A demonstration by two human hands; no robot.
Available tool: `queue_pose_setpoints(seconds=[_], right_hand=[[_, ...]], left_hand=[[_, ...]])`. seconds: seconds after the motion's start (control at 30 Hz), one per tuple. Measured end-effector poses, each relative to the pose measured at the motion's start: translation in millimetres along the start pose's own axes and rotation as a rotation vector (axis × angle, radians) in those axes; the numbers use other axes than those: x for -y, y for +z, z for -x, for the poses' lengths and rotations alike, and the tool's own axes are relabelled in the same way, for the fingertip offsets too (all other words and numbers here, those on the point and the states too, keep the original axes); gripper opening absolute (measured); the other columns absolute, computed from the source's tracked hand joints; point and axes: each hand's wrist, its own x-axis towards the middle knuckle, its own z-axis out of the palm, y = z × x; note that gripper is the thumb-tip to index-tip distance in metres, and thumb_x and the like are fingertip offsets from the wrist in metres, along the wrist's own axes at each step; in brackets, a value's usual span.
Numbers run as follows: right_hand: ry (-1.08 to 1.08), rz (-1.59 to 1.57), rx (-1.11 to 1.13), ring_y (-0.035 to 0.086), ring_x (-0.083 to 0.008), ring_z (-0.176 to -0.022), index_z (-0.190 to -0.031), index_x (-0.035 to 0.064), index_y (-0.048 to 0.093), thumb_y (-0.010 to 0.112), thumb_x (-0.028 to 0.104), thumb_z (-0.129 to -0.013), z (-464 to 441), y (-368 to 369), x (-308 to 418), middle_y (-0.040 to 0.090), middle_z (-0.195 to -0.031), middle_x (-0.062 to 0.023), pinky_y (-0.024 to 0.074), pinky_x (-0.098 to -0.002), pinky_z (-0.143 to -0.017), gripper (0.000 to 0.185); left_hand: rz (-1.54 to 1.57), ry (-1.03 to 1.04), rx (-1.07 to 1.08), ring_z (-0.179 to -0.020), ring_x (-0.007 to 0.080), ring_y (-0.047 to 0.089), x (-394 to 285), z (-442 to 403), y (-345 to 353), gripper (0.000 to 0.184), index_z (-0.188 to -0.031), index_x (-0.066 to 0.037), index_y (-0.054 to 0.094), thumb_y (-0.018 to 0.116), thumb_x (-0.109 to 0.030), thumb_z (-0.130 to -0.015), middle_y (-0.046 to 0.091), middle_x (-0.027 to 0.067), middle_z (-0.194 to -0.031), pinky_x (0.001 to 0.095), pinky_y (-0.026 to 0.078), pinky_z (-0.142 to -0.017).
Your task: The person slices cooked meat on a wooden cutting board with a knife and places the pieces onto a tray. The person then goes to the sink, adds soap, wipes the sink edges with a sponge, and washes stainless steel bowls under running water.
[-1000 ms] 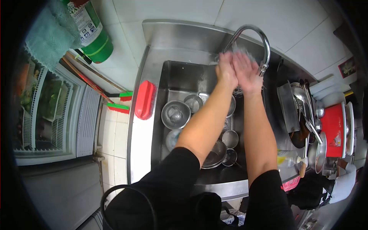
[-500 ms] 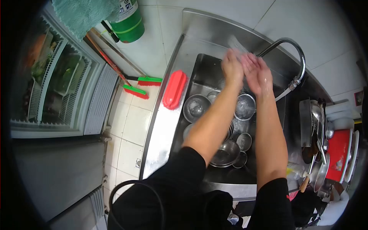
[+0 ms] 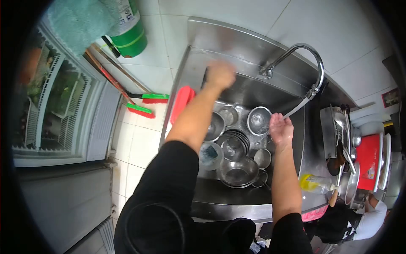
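My left hand [image 3: 221, 75] is above the back left corner of the metal sink [image 3: 249, 86], its fingers smeared by motion. Under the curved faucet [image 3: 315, 59], my right hand [image 3: 281, 129] is turned palm up, with running water reaching its fingertips and nothing held. Just left of it is a steel bowl [image 3: 259, 121]. More steel bowls [image 3: 239, 170], a small cup [image 3: 262, 158] and a stack of round dishes [image 3: 233, 146] lie in the basin. A clear tub [image 3: 210, 155] with something dark in it stands beside them.
A red brush-like block [image 3: 182, 101] lies on the left ledge, partly behind my left arm. A yellow-liquid bottle [image 3: 315, 183] and utensils [image 3: 344, 131] stand at right. Brooms [image 3: 141, 111] and a refrigerator [image 3: 84, 139] are left. Another person [image 3: 368, 220] is at lower right.
My hands were together at the back of the sink and have parted. The left moved left; the right came nearer, under the faucet. The view shifted slightly.
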Motion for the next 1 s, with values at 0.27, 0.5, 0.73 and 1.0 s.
queue_pose_setpoints(seconds=[0.27, 0.5, 0.73, 1.0], right_hand=[[-0.043, -0.053, 0.242, 0.062, -0.0276, -0.101, -0.094, 0.0013, 0.055, 0.038, 0.028, -0.102, -27, -2, 18, 0.063, -0.097, -0.0128, 0.0529, -0.0376, -0.094, 0.033], [-0.180, 0.233, 0.378, 0.055, -0.0331, -0.122, -0.124, -0.0021, 0.053, 0.029, 0.025, -0.107, -31, 99, -18, 0.059, -0.125, -0.0234, 0.0433, -0.0442, -0.107, 0.041], [-0.110, 0.355, 0.621, 0.059, -0.0298, -0.112, -0.122, -0.0034, 0.053, 0.047, 0.033, -0.105, 26, 208, -38, 0.059, -0.119, -0.0187, 0.0463, -0.0380, -0.103, 0.040], [0.056, 0.361, 0.174, 0.060, -0.0253, -0.097, -0.116, -0.0029, 0.054, 0.054, 0.039, -0.101, 19, -14, -43, 0.061, -0.104, -0.0133, 0.0505, -0.0354, -0.089, 0.044]], left_hand=[[2.634, -0.355, 0.336, -0.074, 0.0148, 0.061, -215, 33, 116, 0.047, -0.094, -0.003, 0.066, 0.051, -0.047, -0.102, 0.065, 0.0062, -0.082, 0.0290, 0.050, -0.069], [2.392, -0.438, -0.313, -0.063, 0.0133, 0.057, -176, 17, 42, 0.042, -0.075, -0.006, 0.061, 0.051, -0.037, -0.103, 0.059, 0.0027, -0.065, 0.0310, 0.047, -0.060], [0.061, 0.169, -0.954, -0.132, 0.0394, 0.039, 34, -65, -76, 0.040, -0.130, -0.012, 0.056, 0.052, -0.033, -0.097, 0.050, 0.0178, -0.136, 0.0604, 0.035, -0.104], [0.331, -0.621, -0.439, -0.154, 0.0316, -0.004, 75, -44, -18, 0.087, -0.156, 0.004, 0.006, 0.045, -0.049, -0.099, 0.004, 0.0150, -0.166, 0.0612, 0.003, -0.119]])
